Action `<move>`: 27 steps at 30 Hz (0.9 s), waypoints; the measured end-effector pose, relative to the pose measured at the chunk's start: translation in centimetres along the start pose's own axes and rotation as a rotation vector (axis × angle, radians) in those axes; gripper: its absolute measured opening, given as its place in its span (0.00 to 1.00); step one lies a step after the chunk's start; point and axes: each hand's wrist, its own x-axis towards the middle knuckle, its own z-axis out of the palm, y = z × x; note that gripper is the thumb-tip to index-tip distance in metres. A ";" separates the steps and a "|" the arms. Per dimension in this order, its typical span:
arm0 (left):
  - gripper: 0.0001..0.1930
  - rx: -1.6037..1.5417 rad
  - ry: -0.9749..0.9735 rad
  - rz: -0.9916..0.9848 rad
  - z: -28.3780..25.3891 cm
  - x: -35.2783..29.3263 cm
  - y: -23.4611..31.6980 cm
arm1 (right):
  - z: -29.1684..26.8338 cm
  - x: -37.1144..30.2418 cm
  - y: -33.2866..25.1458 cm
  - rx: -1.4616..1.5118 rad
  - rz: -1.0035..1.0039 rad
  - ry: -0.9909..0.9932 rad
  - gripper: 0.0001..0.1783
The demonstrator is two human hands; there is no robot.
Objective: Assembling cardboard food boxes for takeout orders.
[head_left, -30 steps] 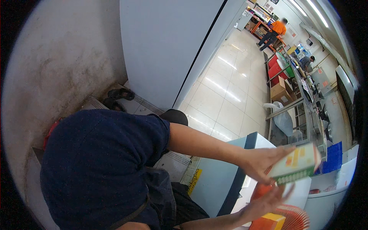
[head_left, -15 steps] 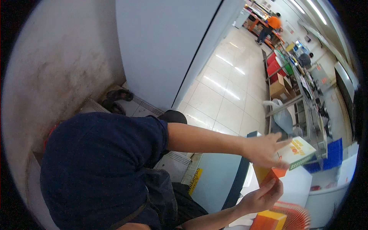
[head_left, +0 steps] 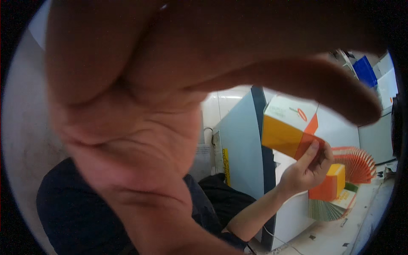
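My left hand is raised very close to the camera, palm showing, its lowest finger stretched out to the right. It fills much of the upper picture, and the other fingers are dark and partly cut off. I see nothing held in it. Lower right, my right hand grips a small carton box by its orange end. The box has a white printed side and a yellow side, and it is held tilted. Beyond that hand stands another orange and yellow carton box.
A fanned stack of orange-edged flat pieces lies beside the second box, and a green-edged fan below it. A pale surface with a dark edge lies under the right forearm. A blue bin shows at upper right.
My left hand has left the carton box and come up close to the camera. The right hand still holds the box. The white and green carton the left hand touched is now out of sight.
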 end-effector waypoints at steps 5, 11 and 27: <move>0.57 -0.023 -0.056 -0.020 -3.9 -1.3 6.2 | 0.2 -0.6 0.9 -0.011 0.031 0.027 0.06; 0.58 0.056 -0.154 -0.005 -1.9 -0.7 4.1 | 0.5 0.2 -0.4 -0.030 0.008 -0.019 0.06; 0.58 0.197 -0.315 0.022 -2.0 0.7 1.1 | 0.7 -0.4 0.0 -0.064 0.016 -0.027 0.07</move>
